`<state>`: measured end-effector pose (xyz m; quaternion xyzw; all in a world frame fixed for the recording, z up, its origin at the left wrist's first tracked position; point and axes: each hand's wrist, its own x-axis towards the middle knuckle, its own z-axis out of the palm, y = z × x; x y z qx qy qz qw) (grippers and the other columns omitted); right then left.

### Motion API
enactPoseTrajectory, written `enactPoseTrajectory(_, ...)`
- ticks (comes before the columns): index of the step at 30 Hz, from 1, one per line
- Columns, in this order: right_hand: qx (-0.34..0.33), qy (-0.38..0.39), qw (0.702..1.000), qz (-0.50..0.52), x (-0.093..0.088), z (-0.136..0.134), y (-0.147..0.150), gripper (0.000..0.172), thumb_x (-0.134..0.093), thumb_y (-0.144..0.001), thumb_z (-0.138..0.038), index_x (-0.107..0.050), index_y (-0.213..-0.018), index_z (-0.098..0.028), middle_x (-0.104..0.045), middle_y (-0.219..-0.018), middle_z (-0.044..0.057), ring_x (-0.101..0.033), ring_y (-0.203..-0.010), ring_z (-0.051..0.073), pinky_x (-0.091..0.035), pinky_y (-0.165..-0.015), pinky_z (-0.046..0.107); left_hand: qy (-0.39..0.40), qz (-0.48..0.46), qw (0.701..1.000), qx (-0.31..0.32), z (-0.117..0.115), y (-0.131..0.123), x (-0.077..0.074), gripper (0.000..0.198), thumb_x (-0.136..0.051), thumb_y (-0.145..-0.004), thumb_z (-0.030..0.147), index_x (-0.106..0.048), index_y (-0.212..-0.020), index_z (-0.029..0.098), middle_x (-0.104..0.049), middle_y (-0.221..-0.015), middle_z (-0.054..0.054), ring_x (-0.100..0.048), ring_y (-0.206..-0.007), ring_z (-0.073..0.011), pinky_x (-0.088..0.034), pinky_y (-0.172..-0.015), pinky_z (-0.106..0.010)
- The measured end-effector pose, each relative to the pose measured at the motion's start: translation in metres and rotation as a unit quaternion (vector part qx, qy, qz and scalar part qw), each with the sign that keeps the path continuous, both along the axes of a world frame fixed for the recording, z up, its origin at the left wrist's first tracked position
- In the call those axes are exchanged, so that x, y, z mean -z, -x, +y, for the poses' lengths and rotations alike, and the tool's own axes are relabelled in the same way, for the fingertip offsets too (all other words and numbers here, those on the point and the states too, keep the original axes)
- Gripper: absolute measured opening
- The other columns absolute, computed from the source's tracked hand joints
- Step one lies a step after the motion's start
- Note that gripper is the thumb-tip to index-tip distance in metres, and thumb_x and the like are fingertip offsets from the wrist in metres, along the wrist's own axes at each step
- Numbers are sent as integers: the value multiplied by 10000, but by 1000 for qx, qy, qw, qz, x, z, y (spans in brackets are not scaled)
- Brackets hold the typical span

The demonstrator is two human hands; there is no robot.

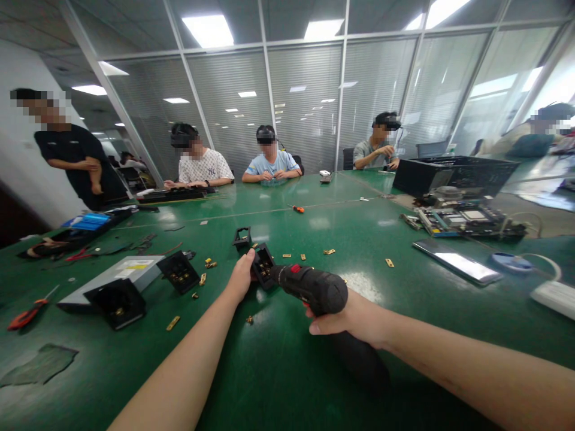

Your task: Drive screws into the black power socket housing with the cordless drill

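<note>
My left hand (243,274) grips the edge of a small black plastic box (264,263), tilted up from the green table, with brass pieces inside. In my right hand (345,320) is a black cordless drill (314,288), fingers wrapped round its handle. Its front end points left into the box; whether the bit touches a screw cannot be made out. Behind the box stands a black square frame (242,238). To the left lie a black panel with brass parts (178,271) and another open black box (117,303). Small brass plates (329,252) are scattered around.
A silver metal case (130,272) and an orange-handled screwdriver (30,313) lie left. Another screwdriver (296,209) is farther back. At right are a phone (456,262), a circuit board (469,218) and a black computer case (422,175). Several people sit or stand around the table (278,383).
</note>
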<state>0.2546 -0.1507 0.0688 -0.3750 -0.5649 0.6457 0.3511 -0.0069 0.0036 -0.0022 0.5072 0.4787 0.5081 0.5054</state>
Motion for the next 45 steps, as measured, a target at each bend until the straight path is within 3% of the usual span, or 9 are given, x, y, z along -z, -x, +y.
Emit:
enactPoseTrajectory(13, 13, 18, 1000, 8, -9, -3, 0, 642, -827, -534, -127, -599, -1130, -187, -596, -905, 5, -536, -808, 181, -418, -725, 318, -3, -3, 1000, -3, 1, 0, 3, 648, -585, -717, 760, -637, -978, 169, -715, -859, -70, -694, -742, -241, -544, -640, -351)
enactPoseTrajectory(20, 9, 10, 1000, 5, -7, -2, 0, 435, -821, -546, -136, -619, -928, -179, -584, -827, -11, -532, -766, 172, -403, -694, 305, 0, 2, 1000, -6, 1, 0, 2, 629, -575, -741, 746, -637, -985, 169, -712, -867, -71, -691, -729, -231, -545, -633, -346)
enactPoseTrajectory(35, 6, -9, 1000, -13, -1, 0, -2, 417, -831, -566, -152, -649, -940, -174, -606, -827, 3, -549, -784, 181, -415, -709, 307, -14, 3, 1000, 3, 0, -2, 2, 694, -560, -738, 761, -662, -1039, 145, -726, -901, -100, -698, -761, -259, -544, -654, -371)
enactPoseTrajectory(41, 20, 6, 1000, -4, -8, -4, 0, 466, -812, -543, -149, -654, -981, -177, -607, -822, 3, -544, -774, 181, -422, -721, 315, -14, -1, 1000, -1, -3, -5, 0, 692, -572, -727, 763, -671, -1021, 144, -723, -869, -94, -693, -716, -249, -538, -625, -354)
enactPoseTrajectory(45, 10, -17, 1000, -12, -8, -4, 1, 371, -809, -553, -140, -649, -885, -183, -596, -789, -5, -532, -754, 174, -406, -698, 301, -21, 4, 1000, -2, -3, -3, 1, 682, -564, -738, 757, -667, -1023, 147, -721, -871, -91, -695, -730, -243, -539, -629, -346)
